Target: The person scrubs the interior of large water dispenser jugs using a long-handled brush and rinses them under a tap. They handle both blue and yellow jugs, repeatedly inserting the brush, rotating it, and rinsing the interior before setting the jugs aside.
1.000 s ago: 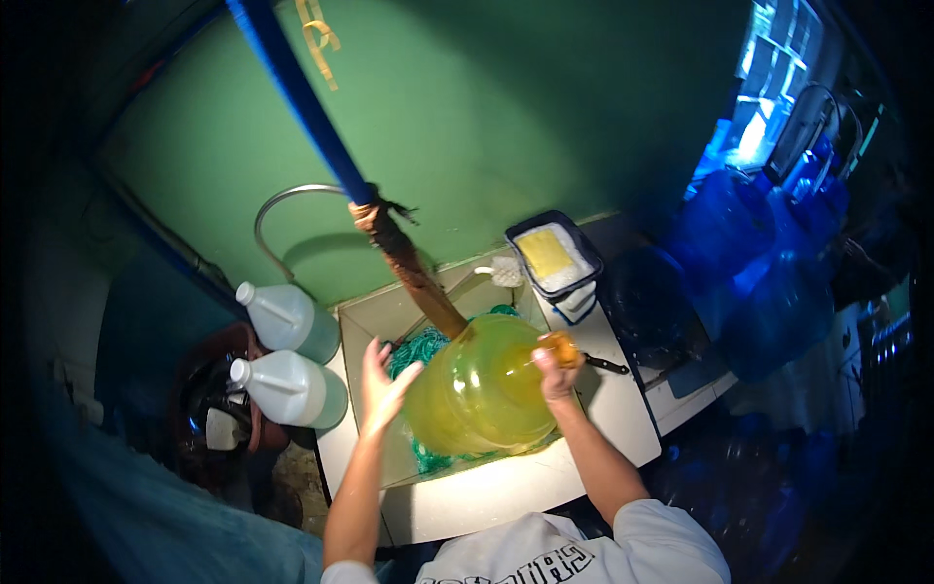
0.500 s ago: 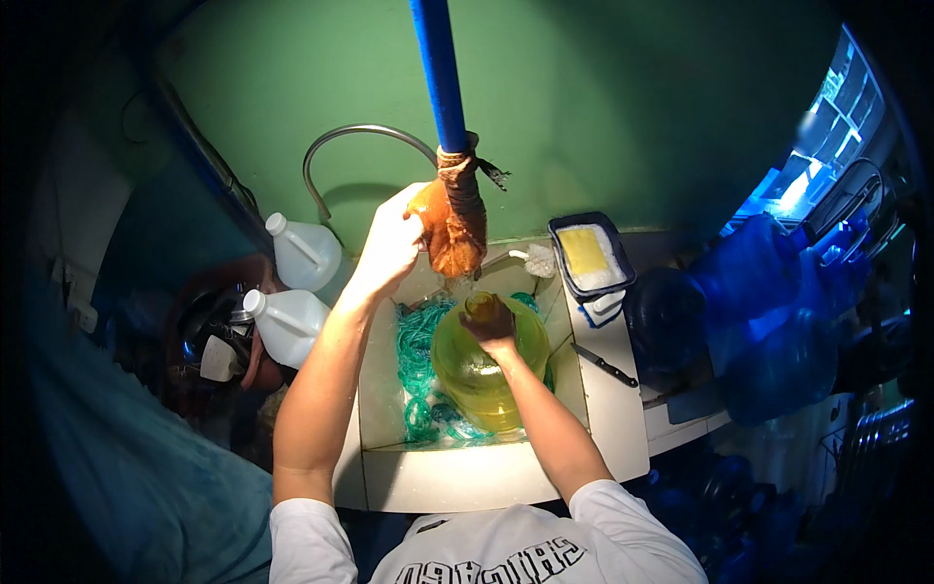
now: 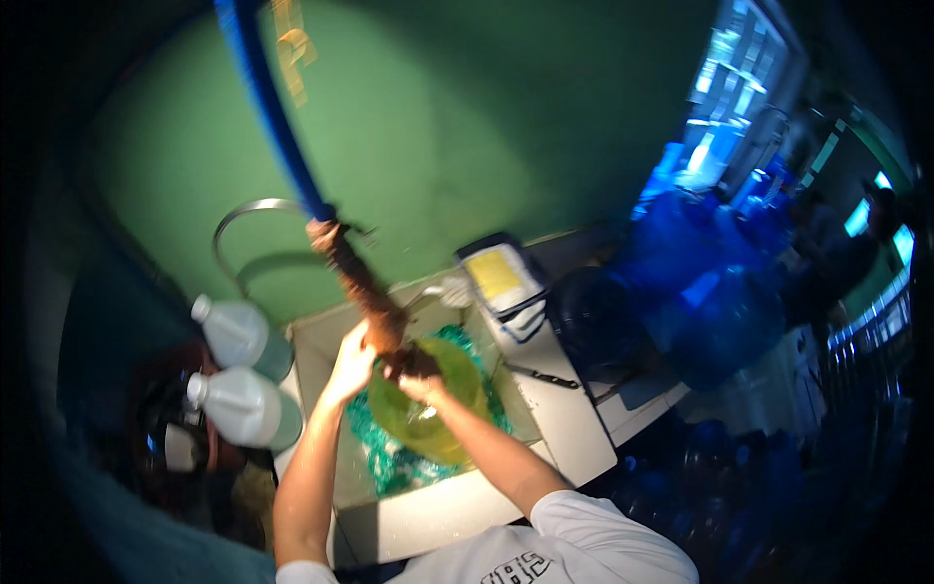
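Note:
A blue hose (image 3: pixel 268 117) comes down from above, and a brown, wet-looking cloth sleeve (image 3: pixel 362 290) is tied around its lower end. Near the cloth's lower end, my left hand (image 3: pixel 352 364) is closed on it. My right hand (image 3: pixel 418 380) grips the neck of a big translucent yellow-green jug (image 3: pixel 399 420), which the cloth end now meets. Whether the cloth goes inside the mouth is hidden by my fingers. The jug stands in a tiled sink (image 3: pixel 409 518) on tangled green netting (image 3: pixel 389 473).
Two white jugs (image 3: pixel 238 409) stand left of the sink, near a curved metal faucet (image 3: pixel 230 216). On the right ledge are a dark tray (image 3: pixel 501 274) with a yellow sponge, a white brush (image 3: pixel 453 290) and a black-handled knife (image 3: pixel 545 377). Blue water bottles (image 3: pixel 720 321) crowd the right.
My left hand has brought the cloth end down from above the jug to its mouth. My right hand stays on the neck. The whole view has shifted and tilted.

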`<state>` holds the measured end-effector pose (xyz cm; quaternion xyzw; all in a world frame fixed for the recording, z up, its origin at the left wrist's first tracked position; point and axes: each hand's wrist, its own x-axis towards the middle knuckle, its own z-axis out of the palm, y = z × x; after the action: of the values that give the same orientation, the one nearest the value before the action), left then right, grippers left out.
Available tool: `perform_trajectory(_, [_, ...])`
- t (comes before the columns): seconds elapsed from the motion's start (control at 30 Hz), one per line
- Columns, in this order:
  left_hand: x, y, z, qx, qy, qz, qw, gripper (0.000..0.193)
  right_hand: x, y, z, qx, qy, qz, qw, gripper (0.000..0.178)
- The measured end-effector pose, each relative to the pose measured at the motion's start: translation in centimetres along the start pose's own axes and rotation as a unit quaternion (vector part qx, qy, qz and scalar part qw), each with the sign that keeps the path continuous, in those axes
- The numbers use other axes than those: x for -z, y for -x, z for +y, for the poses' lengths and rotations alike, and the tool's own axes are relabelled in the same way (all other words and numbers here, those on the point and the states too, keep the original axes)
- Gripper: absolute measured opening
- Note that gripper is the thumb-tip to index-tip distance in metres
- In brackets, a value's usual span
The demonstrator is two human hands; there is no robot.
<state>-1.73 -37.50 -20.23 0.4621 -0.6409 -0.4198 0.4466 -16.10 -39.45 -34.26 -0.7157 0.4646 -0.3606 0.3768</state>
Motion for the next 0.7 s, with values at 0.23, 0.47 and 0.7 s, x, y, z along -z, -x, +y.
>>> perform_trajectory(0.23, [-6.0,0.2,-1.8,-0.046,0.106,0.177,0.977,0.059,0.4,1.7,-2.6,-0.087,-0.067,0.028,0.994,0.04])
perform_trajectory(0.47, [-7.3,-1.0,-0.9,-0.003,0.146,0.17,0.975,0.008,2.3,1.1,-1.7,0.028,-0.147,0.104,0.983,0.048])
perform_trajectory(0.7, [-6.8,0.5,-1.6,0.014,0.116,0.169,0.979,0.012,1.2,1.2,-1.8,0.06,-0.375,0.063,0.923,0.043])
